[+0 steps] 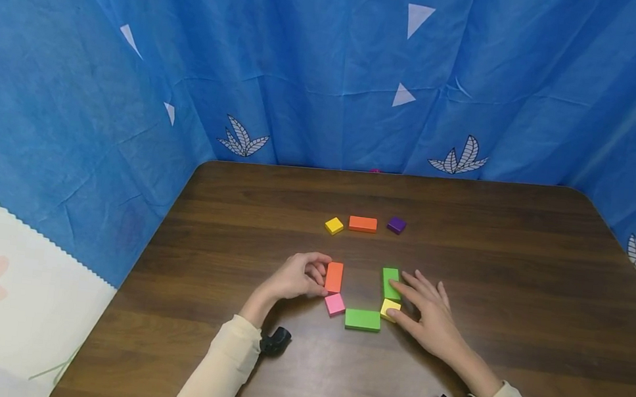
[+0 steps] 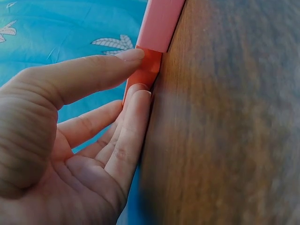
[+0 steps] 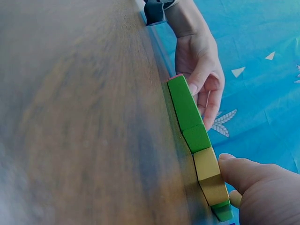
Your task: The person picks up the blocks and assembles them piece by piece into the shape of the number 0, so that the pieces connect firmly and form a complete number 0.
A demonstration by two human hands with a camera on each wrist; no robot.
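In the head view my left hand [image 1: 293, 278] holds an upright-set orange block [image 1: 334, 277] at its left side, thumb near the lower end, curled fingers along the edge. A pink block [image 1: 335, 304] lies just below it, turned at an angle. My right hand [image 1: 431, 315] has its fingers spread, the index on a green block [image 1: 389, 283] and the thumb on a yellow block [image 1: 390, 309]. Another green block [image 1: 362, 320] lies crosswise between the pink and yellow ones. The right wrist view shows the thumb against the yellow block [image 3: 210, 176].
Farther back on the brown wooden table [image 1: 497, 247] lie a yellow block [image 1: 334, 225], an orange block [image 1: 363, 224] and a purple block [image 1: 396, 225]. A blue patterned curtain [image 1: 335, 61] hangs behind the table's far edge. Each wrist wears a black device.
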